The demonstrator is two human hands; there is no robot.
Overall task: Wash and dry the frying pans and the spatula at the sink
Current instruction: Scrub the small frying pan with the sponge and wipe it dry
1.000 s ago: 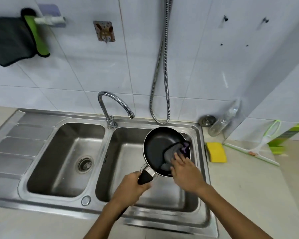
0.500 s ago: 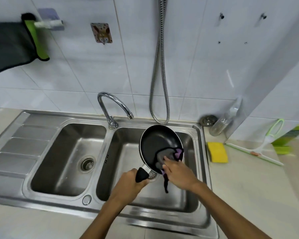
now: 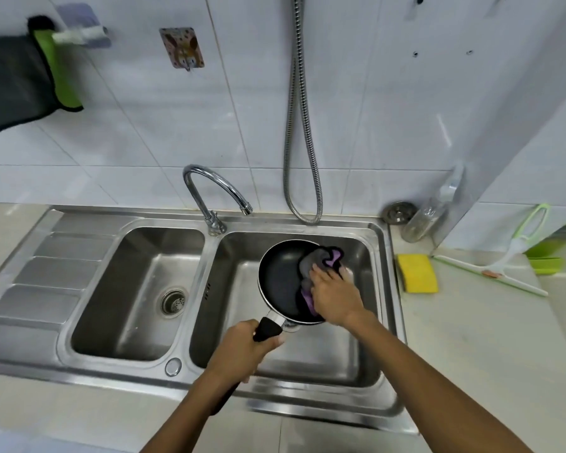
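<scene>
I see my left hand [image 3: 242,346] closed in a fist around the black handle [image 3: 268,329] of the frying pan [image 3: 280,282], forearm running in from 6 o'clock and angling up toward 1 o'clock. The pan hangs over the right basin of the sink [image 3: 378,230], tilted so its dark inside faces me, handle pointing down to 7 o'clock.

My right hand [image 3: 332,294] lies palm-down at the pan's 3 o'clock side, fingers [image 3: 319,271] spread and pressed flat onto a grey and purple cloth [image 3: 321,258]. The cloth bunches against the pan's inner wall and spills over the rim at 2 o'clock; a purple fold shows below my palm at 5 o'clock. That forearm comes in from the lower right corner, wrist bent slightly inward.

The faucet [image 3: 214,191] arches at the pan's 11 o'clock, its spout apart from the rim. A metal hose [image 3: 303,125] loops down the tiles at 12 o'clock. On the counter at 3 o'clock sits a yellow sponge [image 3: 417,273], with a squeegee [image 3: 504,266] beyond it. The left basin, with its drain [image 3: 174,300], lies at 9 o'clock.
</scene>
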